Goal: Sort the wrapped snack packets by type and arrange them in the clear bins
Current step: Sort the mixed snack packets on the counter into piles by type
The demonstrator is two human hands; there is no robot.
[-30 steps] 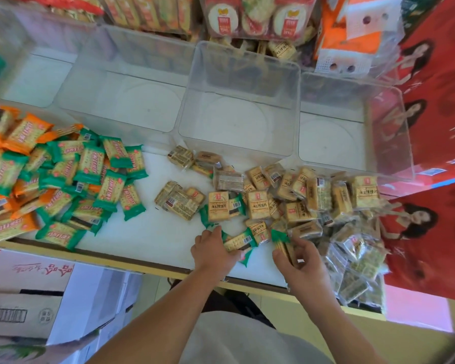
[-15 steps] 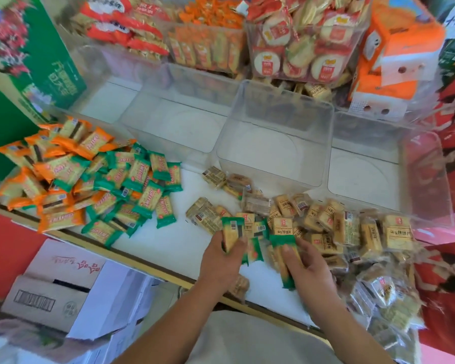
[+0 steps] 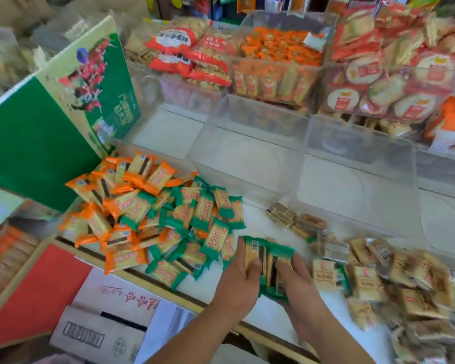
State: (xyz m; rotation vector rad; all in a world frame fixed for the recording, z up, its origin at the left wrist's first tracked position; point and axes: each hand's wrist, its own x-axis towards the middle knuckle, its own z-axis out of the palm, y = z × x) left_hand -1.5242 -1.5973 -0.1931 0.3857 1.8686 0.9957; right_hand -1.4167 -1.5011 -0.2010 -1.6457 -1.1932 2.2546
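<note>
My left hand (image 3: 238,281) and my right hand (image 3: 298,283) together grip a small stack of green-wrapped packets (image 3: 269,264) just above the white shelf (image 3: 258,219). To their left lies a heap of green-wrapped packets (image 3: 195,224) mixed with orange-wrapped packets (image 3: 121,195). On the right spreads a pile of tan clear-wrapped packets (image 3: 373,279). Behind the piles stand empty clear bins, one in the middle (image 3: 250,127) and one to its right (image 3: 360,143).
A green carton (image 3: 50,122) stands at the far left edge of the shelf. Filled bins of orange snacks (image 3: 276,61) and round rice crackers (image 3: 394,74) sit on the tier behind. White cardboard boxes (image 3: 111,324) lie on the floor below the shelf's front edge.
Both hands picked green packets out of the tan pile, brought them together into one stack and carried it left toward the green heap. The view swung left and up.
</note>
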